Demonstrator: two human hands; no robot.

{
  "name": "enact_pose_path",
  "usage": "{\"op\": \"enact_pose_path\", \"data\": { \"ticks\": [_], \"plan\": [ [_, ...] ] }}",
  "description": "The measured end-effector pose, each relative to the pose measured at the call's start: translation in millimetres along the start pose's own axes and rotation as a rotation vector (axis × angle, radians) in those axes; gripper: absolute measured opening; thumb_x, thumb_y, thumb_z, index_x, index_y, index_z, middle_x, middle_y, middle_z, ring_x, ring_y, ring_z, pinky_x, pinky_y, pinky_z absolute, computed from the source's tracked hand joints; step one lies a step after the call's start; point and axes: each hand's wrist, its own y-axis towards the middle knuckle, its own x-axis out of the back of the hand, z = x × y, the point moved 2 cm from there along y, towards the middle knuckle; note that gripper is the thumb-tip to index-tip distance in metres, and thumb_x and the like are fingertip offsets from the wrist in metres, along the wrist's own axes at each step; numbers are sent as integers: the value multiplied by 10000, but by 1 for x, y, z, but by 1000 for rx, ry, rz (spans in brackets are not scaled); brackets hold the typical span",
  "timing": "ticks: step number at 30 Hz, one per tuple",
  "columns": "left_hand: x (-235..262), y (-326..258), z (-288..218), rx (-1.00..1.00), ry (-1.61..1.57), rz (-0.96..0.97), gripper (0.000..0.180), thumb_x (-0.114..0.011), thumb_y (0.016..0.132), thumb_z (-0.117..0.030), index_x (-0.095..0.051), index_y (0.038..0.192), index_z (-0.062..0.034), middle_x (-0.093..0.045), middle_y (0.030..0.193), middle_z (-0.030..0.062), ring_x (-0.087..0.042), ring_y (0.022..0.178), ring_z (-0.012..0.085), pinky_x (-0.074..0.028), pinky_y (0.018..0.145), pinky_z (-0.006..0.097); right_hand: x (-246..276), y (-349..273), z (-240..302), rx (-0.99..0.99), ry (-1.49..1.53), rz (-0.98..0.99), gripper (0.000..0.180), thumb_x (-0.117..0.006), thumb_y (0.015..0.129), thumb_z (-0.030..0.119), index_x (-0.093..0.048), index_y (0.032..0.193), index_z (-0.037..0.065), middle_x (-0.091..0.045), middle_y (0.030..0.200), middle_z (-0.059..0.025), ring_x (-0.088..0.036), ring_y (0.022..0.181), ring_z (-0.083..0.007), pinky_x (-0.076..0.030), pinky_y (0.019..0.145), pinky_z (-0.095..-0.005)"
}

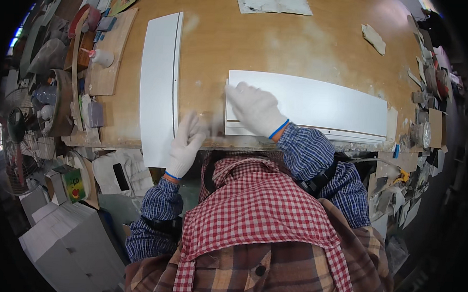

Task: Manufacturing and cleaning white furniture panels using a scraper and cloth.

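Note:
Both hands wear white knit gloves with blue cuffs. My left hand (pixel 184 146) is raised beside the near end of a long white panel (pixel 160 80), its slightly blurred fingers stretched out and apart. My right hand (pixel 255 109) is over the left end of a second white panel (pixel 319 105), which lies crosswise along the table's near edge. Motion smears its fingers, and I cannot tell whether they grip anything. A faint blur between the hands is too smeared to name. Each panel has a dark groove along one long side.
The panels lie on a worn wooden table (pixel 217 46). At left, a white squeeze bottle (pixel 102 58) sits on a wooden board (pixel 109 80). A stained sheet (pixel 277 3) is at the far edge, a torn scrap (pixel 373 39) at far right. A fan (pixel 19 136) stands at left.

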Motion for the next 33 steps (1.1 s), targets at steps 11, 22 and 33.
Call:
{"op": "enact_pose_path", "data": {
  "ticks": [11,22,33],
  "plan": [
    [0,63,-27,-112,247,-319,524,-548,1037,-102,-434,1533,21,-498,1546,187,-480,1430,274,-387,1176,375,12,-55,-54,-155,319,-355,313,-598,910,119,-694,1208,129,-668,901,-128,-673,818,-326,-569,715,-439],
    [-173,119,-128,-592,1026,-99,514,-618,988,-177,-506,1459,-4,-518,1499,209,-498,1371,360,-372,1161,442,80,-106,-153,-366,254,-176,241,-507,975,176,-641,1141,66,-674,985,-164,-695,949,-344,-577,781,-462],
    [-104,113,-96,-786,1162,-97,459,-639,914,-139,-559,1333,29,-573,1352,231,-512,1270,425,-371,1132,530,78,-325,-392,-966,-408,-652,289,-629,927,249,-720,1141,77,-694,1126,-167,-624,1093,-371,-504,961,-460]
  ]
}}
